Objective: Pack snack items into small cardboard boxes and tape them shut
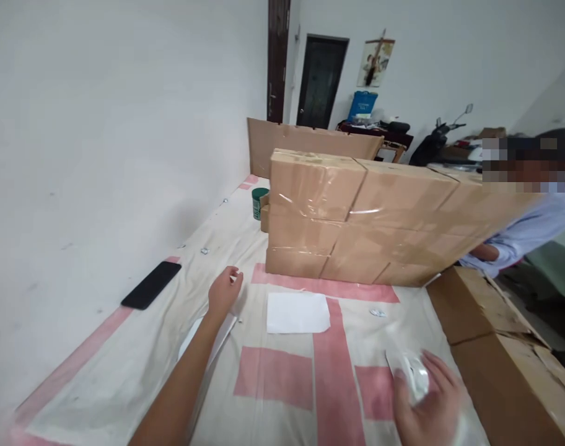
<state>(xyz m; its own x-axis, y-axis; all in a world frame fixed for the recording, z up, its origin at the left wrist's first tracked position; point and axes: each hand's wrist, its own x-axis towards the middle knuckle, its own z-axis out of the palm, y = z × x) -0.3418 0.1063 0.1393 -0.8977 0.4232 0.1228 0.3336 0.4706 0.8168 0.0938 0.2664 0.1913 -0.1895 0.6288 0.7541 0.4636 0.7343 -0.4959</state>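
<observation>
The right hand (426, 409), blurred and cut off by the lower border of the view, grasps a shiny, see-through packet (418, 379) between thumb and fingers near the right edge of the surface (282, 427); what the packet contains is hard to make out. The left hand (223, 292) is loosely curled, its fingers partly open and apparently free, above the left half of the surface. Its forearm hides much of a white sheet (224, 337). Between the hands lies another flat white paper (297, 313), with uneven right-hand corners. Around it, wrinkled pale cloth with pink bands covers the surface. A small crumpled silvery scrap (378, 313) lies right of the paper. A flat black phone (152, 285) rests along the left edge, by the wall. Toward the far edge, film-wrapped cardboard boxes (357, 217) form a glossy block, partly hiding a green tub (259, 204) and a person (538, 223) beyond the right edge.
</observation>
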